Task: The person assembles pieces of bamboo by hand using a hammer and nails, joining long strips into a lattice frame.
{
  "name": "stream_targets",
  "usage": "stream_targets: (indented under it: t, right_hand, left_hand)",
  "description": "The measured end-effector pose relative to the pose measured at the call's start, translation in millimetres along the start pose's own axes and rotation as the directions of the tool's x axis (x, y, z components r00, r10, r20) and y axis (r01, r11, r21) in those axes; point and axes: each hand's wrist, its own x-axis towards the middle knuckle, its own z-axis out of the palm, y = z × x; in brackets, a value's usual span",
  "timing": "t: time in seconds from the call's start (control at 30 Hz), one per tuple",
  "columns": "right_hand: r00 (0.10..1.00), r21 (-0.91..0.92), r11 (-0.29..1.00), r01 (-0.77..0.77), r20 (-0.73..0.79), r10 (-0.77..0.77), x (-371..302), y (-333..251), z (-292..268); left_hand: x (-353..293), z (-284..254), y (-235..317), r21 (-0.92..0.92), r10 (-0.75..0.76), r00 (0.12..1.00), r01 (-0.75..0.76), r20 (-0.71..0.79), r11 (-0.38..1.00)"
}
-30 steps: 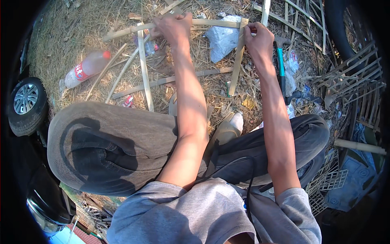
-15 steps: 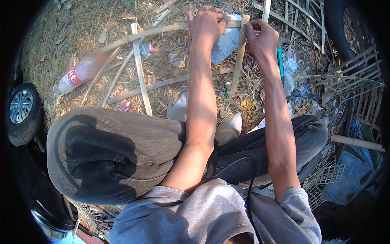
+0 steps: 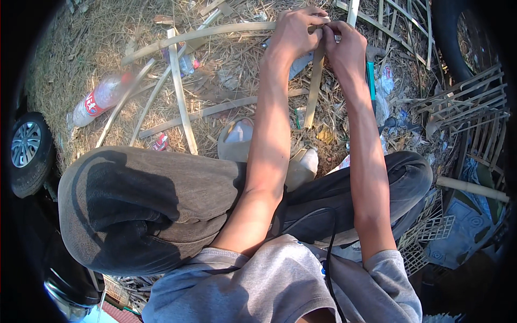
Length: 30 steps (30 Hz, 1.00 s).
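Observation:
My left hand [image 3: 297, 33] is closed round the right end of a long curved bamboo strip [image 3: 215, 30]. Its fingertips reach the top of a short upright strip [image 3: 315, 81], where the two strips meet. Close beside it, my right hand [image 3: 347, 48] makes a pinch at that same joint. Whatever lies between its fingertips is hidden. A pale stone-like block [image 3: 301, 64] shows partly behind my left wrist. Next to my right forearm lies a tool with a teal handle [image 3: 371, 81], its dark head partly hidden by my wrist.
Several loose bamboo strips [image 3: 182, 97] lie on dry straw before my knees. A clear plastic bottle with a red label [image 3: 99, 100] is at left, beyond it a car wheel [image 3: 27, 152]. Slatted bamboo frames [image 3: 466, 99] and a black tyre [image 3: 451, 46] fill the right.
My left hand has slid right along the curved strip, up to the short strip and my right fingers. The curved strip's left end has shifted left and up.

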Motion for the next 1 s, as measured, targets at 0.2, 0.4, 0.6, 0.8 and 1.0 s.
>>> stream_targets:
  t: [0.2,0.4,0.6,0.8,1.0]
  right_hand:
    - [0.996,0.137,0.986,-0.091,0.032,0.087,2.4,3.0,-8.3]
    - [0.907,0.308,0.856,-0.415,0.21,0.364,4.9,28.3,-8.0]
    - [0.869,0.399,0.775,-0.49,0.294,0.398,-3.8,34.1,-18.0]
    - [0.671,-0.538,0.653,-0.533,0.202,0.713,-22.3,120.5,-85.3]
    - [0.627,-0.609,0.541,-0.58,0.09,0.774,-81.1,144.6,-47.2]
  left_hand:
    - [-6.5,3.2,2.7,-0.138,-0.151,0.988,0.143,-0.045,0.98]
    - [-3.1,2.2,19.9,-0.154,-0.219,0.975,0.212,-0.029,0.965]
    - [-2.3,-3.0,21.2,-0.143,-0.371,0.928,0.37,0.018,0.918]
    - [-0.2,5.0,17.3,-0.117,-0.302,0.953,0.297,-0.023,0.948]
    - [2.9,3.8,15.7,-0.16,-0.34,0.94,0.336,-0.002,0.928]
